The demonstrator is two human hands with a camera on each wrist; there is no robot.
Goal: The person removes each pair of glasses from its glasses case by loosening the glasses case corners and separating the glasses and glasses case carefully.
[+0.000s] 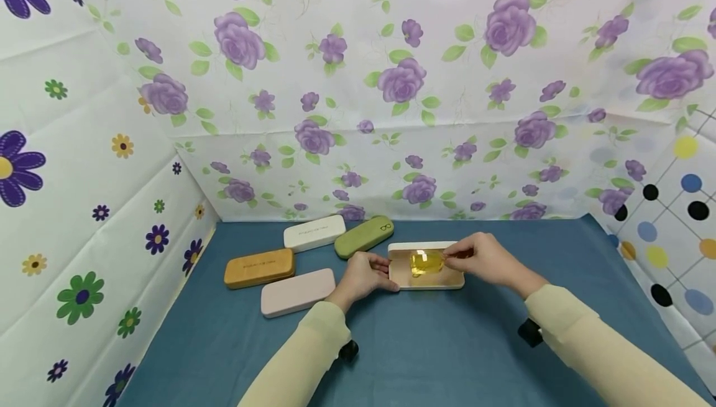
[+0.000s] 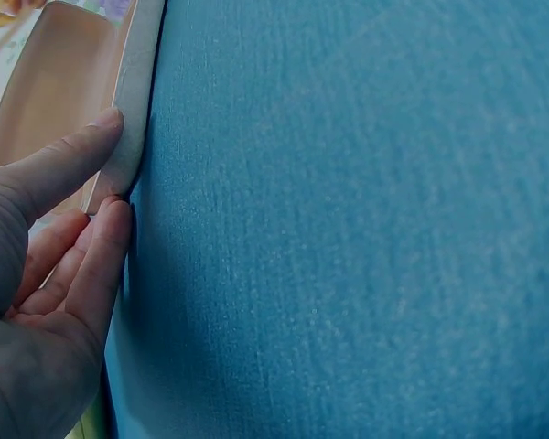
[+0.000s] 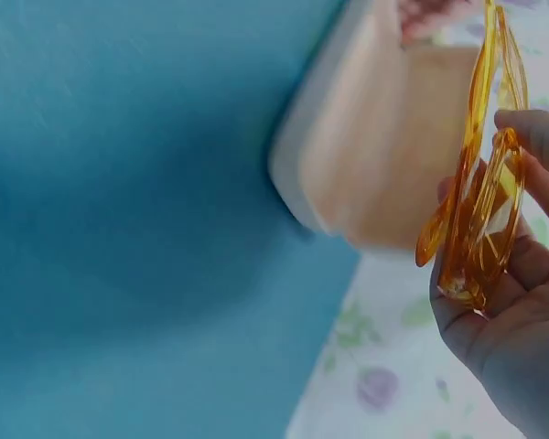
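Note:
An open white glasses case point(image 1: 400, 275) with a beige lining stands on the blue cloth, its lid tilted up at the back. My left hand point(image 1: 362, 278) holds its left end, the thumb on the front wall and the fingers at the corner, as the left wrist view shows. Over the case, my right hand point(image 1: 485, 259) pinches a pair of folded glasses point(image 3: 459, 215) with clear amber-yellow frames between thumb and fingers. In the head view the yellow lenses overlap the case's lining.
Left of the case lie several shut glasses cases: a white one point(image 1: 315, 233), a green one point(image 1: 365, 237), an orange-brown one point(image 1: 260, 268) and a pink one point(image 1: 298, 293). Flower-patterned sheeting point(image 1: 358, 84) rises behind the blue cloth point(image 1: 425, 351) and along its sides.

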